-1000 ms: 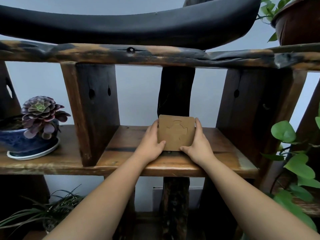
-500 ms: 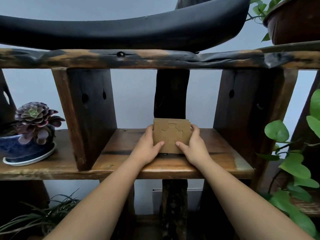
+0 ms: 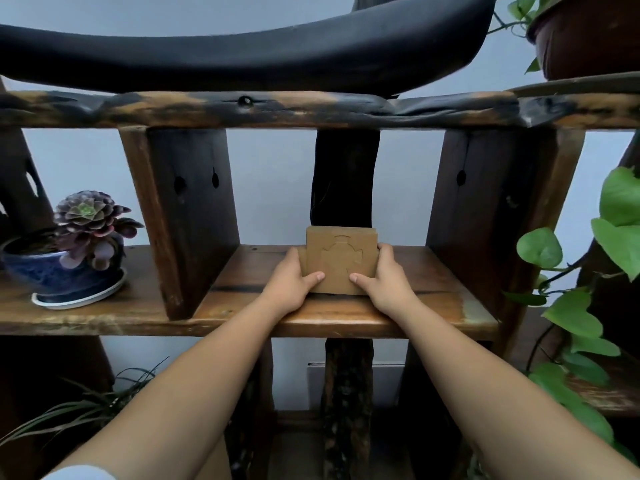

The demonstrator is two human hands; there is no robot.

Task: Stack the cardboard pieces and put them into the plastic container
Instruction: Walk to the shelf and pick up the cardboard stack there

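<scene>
A stack of brown cardboard pieces (image 3: 341,252) stands on edge on the wooden shelf (image 3: 346,313), tilted back, with a cut-out outline on its front face. My left hand (image 3: 296,280) grips its left side and my right hand (image 3: 386,278) grips its right side, both thumbs pressed on the lower front. One piece sticks out a little at the left edge. No plastic container is in view.
A succulent in a blue pot (image 3: 74,254) sits on the shelf at the left. Dark wooden uprights (image 3: 183,216) (image 3: 481,209) flank the bay. A black curved object (image 3: 242,53) lies on the upper beam. Leafy vines (image 3: 588,289) hang at the right.
Both hands have lowered the stack onto the shelf and slid down its sides, thumbs now nearer together on the front. The camera has shifted slightly.
</scene>
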